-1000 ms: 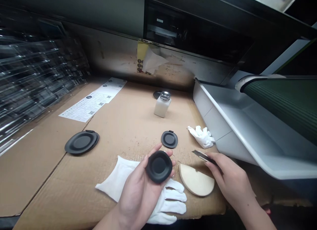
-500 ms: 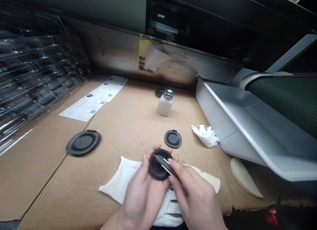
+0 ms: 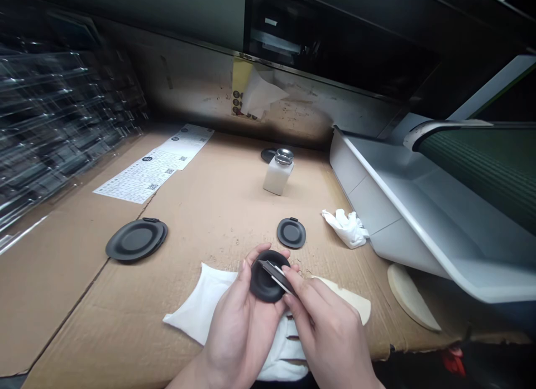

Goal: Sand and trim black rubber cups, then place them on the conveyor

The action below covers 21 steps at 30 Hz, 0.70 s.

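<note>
In the lower middle of the head view, my left hand cradles a black rounded dish-shaped plastic part, its thumb and fingers around the edge. My right hand pinches a slim flat grey blade, which looks like a utility knife blade. The slanted tip lies over the part's recessed face; whether it touches cannot be made out. Beneath both hands lies a white cloth, partly hidden. Just beyond my fingers rests a similar black part, with a small tab at its far edge.
Stacked black parts lie left on the cardboard. A white bottle with metal top stands farther back. Crumpled tissue sits against a grey bin at right. Printed sheets and clear trays occupy the left.
The view has shifted slightly. Both hands keep nearly the same pose, the blade still over the black part.
</note>
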### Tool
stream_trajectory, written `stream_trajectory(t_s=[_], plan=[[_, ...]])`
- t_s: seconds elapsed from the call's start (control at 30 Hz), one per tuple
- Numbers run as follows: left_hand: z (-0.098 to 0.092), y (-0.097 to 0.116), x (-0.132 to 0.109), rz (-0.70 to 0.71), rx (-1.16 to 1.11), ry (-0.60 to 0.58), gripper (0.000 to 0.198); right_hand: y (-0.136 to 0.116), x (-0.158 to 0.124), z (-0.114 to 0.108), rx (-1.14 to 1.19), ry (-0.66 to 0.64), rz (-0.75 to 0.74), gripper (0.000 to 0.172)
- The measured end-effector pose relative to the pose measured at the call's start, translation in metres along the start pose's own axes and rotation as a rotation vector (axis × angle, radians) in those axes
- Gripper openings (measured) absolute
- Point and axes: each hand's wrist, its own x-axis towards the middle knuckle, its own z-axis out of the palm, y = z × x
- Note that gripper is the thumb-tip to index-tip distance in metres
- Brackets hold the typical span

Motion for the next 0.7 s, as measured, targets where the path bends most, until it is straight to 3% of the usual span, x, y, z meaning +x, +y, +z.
stream_trajectory(t_s=[0.17, 0.7], plan=[[0.0004, 0.0001, -0.0007, 0.008, 0.007, -0.001, 0.027, -0.0018, 0.0022, -0.0010, 0.022, 0.040, -0.003, 0.033], [0.0003, -0.0003, -0.0014, -0.001, 0.031, -0.020, 0.027, -0.0028, 0.0030, -0.0064, 0.061, -0.005, -0.034, 0.032]])
